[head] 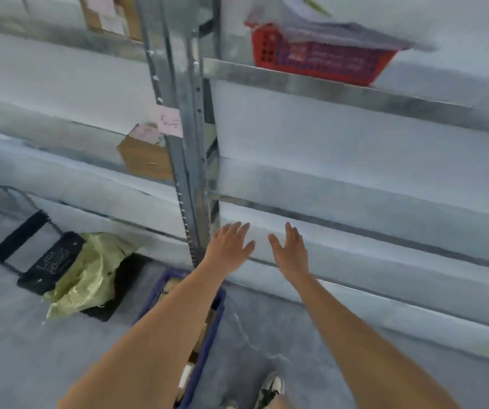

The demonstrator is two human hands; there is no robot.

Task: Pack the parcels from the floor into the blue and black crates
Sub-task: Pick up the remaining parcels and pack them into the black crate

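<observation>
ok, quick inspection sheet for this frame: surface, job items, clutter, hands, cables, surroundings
Surface: grey floor, blurred by motion.
Job's things: blue crate on the floor under the left forearm, brown parcels inside; black crate to its left, a yellow-green bag draped over it. No loose parcels seen on the floor.
Clutter: cardboard box on a left shelf; red basket on an upper shelf.
Hands: left hand and right hand both open, fingers spread, holding nothing.
Cables: dark cable at far left, blurred.
Surroundings: metal shelving upright; shoe at bottom.
</observation>
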